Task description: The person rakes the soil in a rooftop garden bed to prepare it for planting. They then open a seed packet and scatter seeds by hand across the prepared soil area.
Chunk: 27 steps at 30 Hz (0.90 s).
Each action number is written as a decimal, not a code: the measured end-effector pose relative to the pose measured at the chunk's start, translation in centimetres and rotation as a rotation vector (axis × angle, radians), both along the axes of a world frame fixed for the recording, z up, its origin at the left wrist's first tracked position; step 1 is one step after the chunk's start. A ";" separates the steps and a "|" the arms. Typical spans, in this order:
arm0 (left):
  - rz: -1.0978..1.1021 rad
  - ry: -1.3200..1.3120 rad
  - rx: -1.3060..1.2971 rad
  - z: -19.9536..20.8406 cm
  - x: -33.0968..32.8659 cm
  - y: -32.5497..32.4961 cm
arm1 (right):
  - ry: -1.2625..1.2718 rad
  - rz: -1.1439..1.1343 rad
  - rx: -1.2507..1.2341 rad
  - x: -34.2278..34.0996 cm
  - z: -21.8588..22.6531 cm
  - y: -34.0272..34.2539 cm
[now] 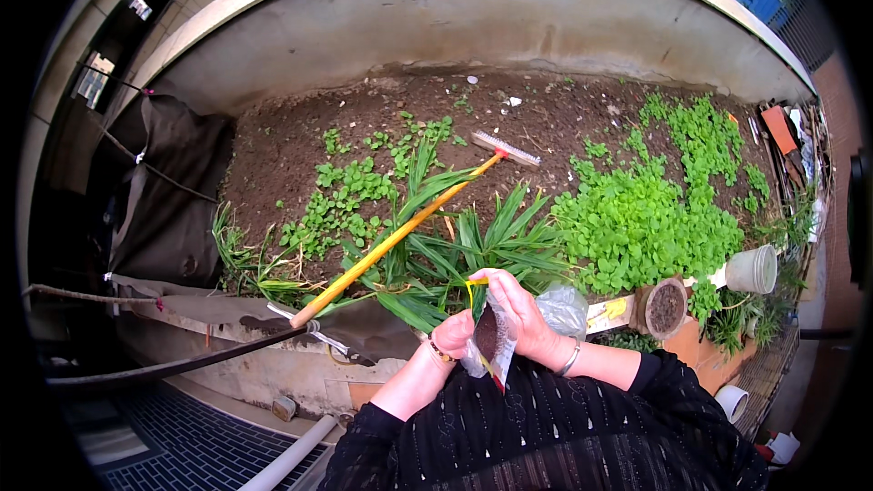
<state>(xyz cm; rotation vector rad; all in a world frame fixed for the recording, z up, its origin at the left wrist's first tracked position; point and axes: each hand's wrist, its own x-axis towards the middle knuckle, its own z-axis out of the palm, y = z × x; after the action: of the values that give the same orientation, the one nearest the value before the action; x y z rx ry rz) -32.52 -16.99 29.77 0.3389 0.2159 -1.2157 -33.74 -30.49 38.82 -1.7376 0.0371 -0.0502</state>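
In front of my body, both hands hold an opened packet (pixel 503 343) of small dark grains that look like seeds. My left hand (pixel 449 336) is closed on its left side. My right hand (pixel 518 309) grips its upper right edge, with the fingers over the top near a yellow strip. The packet's mouth gapes, so the dark grains show inside. A crumpled clear plastic bag (pixel 562 311) lies just right of my right hand. Beyond my hands, a long-handled brush (pixel 400 235) with a yellow pole lies slantwise across the plants, its bristles facing up.
A soil bed (pixel 300 127) stretches to a concrete wall (pixel 455 32). Bright green leafy plants (pixel 637 227) grow at right, and long-leaved plants (pixel 482 250) nearer my hands. A round pot of soil (pixel 664 307) and a whitish bucket (pixel 751 270) stand right. Dark cloth (pixel 177 191) hangs left.
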 end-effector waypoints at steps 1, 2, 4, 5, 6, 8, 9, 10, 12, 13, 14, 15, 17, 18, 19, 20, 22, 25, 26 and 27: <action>-0.013 -0.076 -0.133 -0.9 0.1 0.3 | -0.006 0.010 -0.023 0.0 -0.3 0.0; -0.016 -0.088 -0.144 -1.3 0.1 0.3 | -0.011 0.020 -0.048 -0.1 -0.6 -0.2; -0.022 -0.112 -0.170 -2.2 0.0 0.2 | 0.030 0.030 -0.039 -0.2 -0.7 -0.3; 0.008 -0.113 -0.139 -1.3 -0.1 -0.1 | 0.050 0.032 -0.005 -0.3 -0.9 -0.4; 0.037 -0.114 -0.108 -0.3 -0.2 -0.4 | 0.071 0.034 0.028 -0.2 -0.9 -0.4; 0.066 -0.141 -0.161 -0.9 0.1 0.2 | 0.112 0.016 0.083 0.1 -0.1 -1.3; 0.114 -0.181 -0.126 -4.0 -0.4 1.5 | 0.113 -0.005 0.120 0.5 0.7 -2.1; 0.164 -0.219 -0.087 -6.1 -0.6 2.5 | 0.116 -0.024 0.159 0.8 1.5 -2.9; 0.069 -0.296 -0.089 -4.8 0.3 3.0 | 0.042 -0.072 0.170 0.0 3.9 -4.6; 0.042 -0.323 -0.121 -1.4 1.1 2.4 | -0.078 0.019 -0.036 -0.4 5.9 -5.2; 0.020 -0.354 -0.154 0.5 1.5 2.0 | -0.200 0.116 -0.242 -0.6 8.0 -5.5; 0.025 -0.424 -0.154 0.2 1.6 1.6 | -0.252 0.153 -0.400 -0.6 9.3 -5.2; 0.042 -0.406 -0.092 1.2 1.5 0.9 | -0.208 0.227 -0.568 -0.8 10.8 -4.8; 0.052 -0.399 -0.059 1.7 1.4 0.7 | -0.114 0.331 -0.576 -0.7 10.8 -5.2; 0.043 -0.398 -0.008 -0.2 1.2 0.8 | -0.019 0.436 -0.585 -0.5 10.4 -6.0; 0.026 -0.410 0.002 -0.8 1.0 0.9 | 0.069 0.540 -0.597 -0.2 10.0 -6.7; 0.013 -0.367 0.067 -0.2 0.9 0.7 | -0.005 0.533 -0.668 -0.4 6.5 -7.4; 0.140 -0.230 0.102 -0.5 0.2 -0.6 | -0.039 0.596 -0.835 -0.8 4.8 -7.4; 0.163 -0.243 0.122 -0.7 0.0 -0.8 | -0.070 0.590 -0.873 -0.7 5.2 -7.2; 0.244 -0.316 0.225 -0.8 -0.3 -0.9 | -0.100 0.583 -0.910 -0.6 5.8 -6.8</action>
<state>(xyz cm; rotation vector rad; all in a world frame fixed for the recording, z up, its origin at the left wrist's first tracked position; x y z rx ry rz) -32.77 -17.86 29.01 0.6745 0.1159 -0.8838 -34.36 -37.25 44.59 -2.5782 -0.6555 0.3207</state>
